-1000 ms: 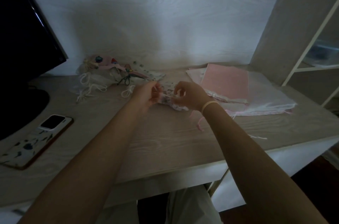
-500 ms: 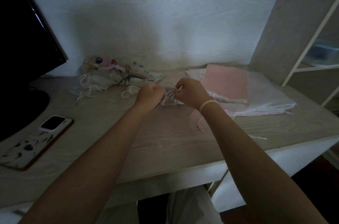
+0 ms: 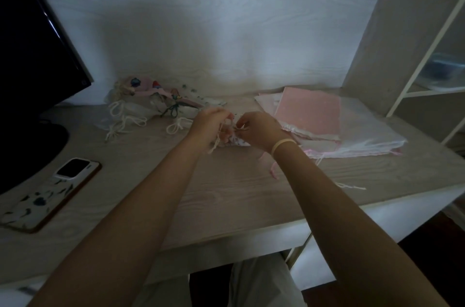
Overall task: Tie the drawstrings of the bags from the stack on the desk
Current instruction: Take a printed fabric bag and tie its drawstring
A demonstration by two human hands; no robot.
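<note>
The left hand (image 3: 210, 122) and right hand (image 3: 259, 129) meet close together above the tabletop (image 3: 226, 188), each with fingers curled, pinching the white drawstrings (image 3: 218, 139) of a small patterned bag (image 3: 235, 141) between them. Just right of the hands lies the flat stack of bags (image 3: 327, 128) (pink on top); left of them, a heap of tied bags (image 3: 151, 107).

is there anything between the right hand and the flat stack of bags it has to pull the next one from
Nothing visible. The right hand works the drawstring with the left hand, and the stack of bags lies just to its right on the desk, with only bare desk between.
</note>
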